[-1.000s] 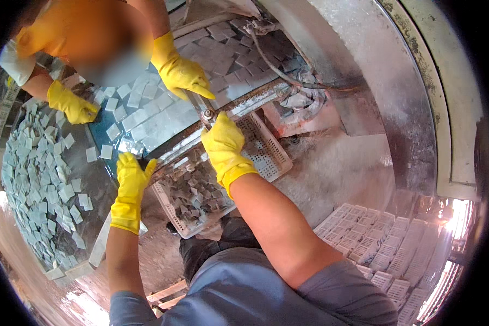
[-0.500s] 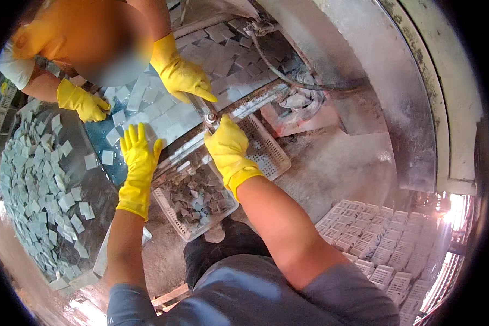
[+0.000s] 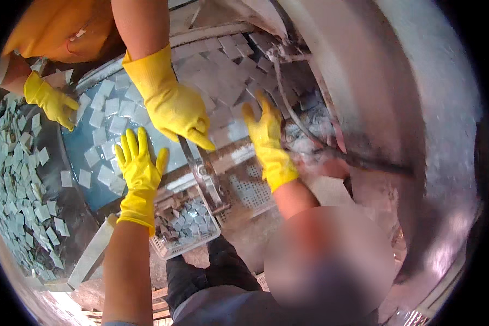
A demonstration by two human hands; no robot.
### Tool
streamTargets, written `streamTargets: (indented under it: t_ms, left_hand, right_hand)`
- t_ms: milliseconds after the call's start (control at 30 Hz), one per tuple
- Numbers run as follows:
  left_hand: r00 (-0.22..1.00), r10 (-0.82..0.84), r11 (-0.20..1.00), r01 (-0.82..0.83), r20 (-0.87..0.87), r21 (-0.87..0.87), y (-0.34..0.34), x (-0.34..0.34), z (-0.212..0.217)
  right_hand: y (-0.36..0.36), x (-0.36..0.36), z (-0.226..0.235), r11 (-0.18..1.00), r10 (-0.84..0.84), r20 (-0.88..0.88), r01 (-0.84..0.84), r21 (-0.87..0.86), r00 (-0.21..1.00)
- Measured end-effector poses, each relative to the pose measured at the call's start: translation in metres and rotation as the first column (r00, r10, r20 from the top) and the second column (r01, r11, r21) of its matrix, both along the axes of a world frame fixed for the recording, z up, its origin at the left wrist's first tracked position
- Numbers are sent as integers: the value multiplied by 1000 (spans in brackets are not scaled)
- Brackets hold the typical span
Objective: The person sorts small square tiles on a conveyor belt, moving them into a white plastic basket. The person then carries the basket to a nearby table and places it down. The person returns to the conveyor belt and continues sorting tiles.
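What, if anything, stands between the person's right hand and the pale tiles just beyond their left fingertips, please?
The co-worker's yellow-gloved hand stands between the right hand and those pale tiles, with a metal bar extending below it. Nothing visible stands between the left hand and them.

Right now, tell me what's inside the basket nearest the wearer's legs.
Small tile pieces, some greenish, some brownish, lie piled in the basket. They hide its bottom and whatever lies deeper.

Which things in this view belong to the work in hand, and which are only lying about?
Seem part of the work: left hand; right hand; pale tiles; blue belt; metal bar beside the co-worker's hand.

Seem only lying about: heap of tiles at left; basket of tile pieces; wooden slats.
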State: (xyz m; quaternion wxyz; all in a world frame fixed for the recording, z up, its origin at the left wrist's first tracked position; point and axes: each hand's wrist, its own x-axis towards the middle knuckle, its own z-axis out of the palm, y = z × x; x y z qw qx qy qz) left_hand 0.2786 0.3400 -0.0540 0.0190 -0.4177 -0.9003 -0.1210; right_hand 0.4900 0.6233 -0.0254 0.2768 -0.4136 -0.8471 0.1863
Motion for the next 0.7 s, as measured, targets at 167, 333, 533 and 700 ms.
streamTargets:
  t_ms: [167, 333, 533, 700]
  left_hand:
    - [999, -21, 1000, 21, 31, 24, 9, 3, 10]
    - [999, -5, 1000, 4, 46, 25, 11, 3, 11]
    - [998, 1, 1000, -2, 60, 8, 12, 3, 12]
    - [997, 3, 1000, -4, 76, 11, 15, 3, 15]
  right_hand:
    - [128, -82, -38, 960, -121, 55, 103, 259, 991]
    - [161, -120, -61, 937, -246, 295, 149, 315, 924]
    - [174, -109, -64, 962, -271, -82, 270, -33, 959]
    - [192, -87, -76, 947, -290, -39, 292, 132, 956]
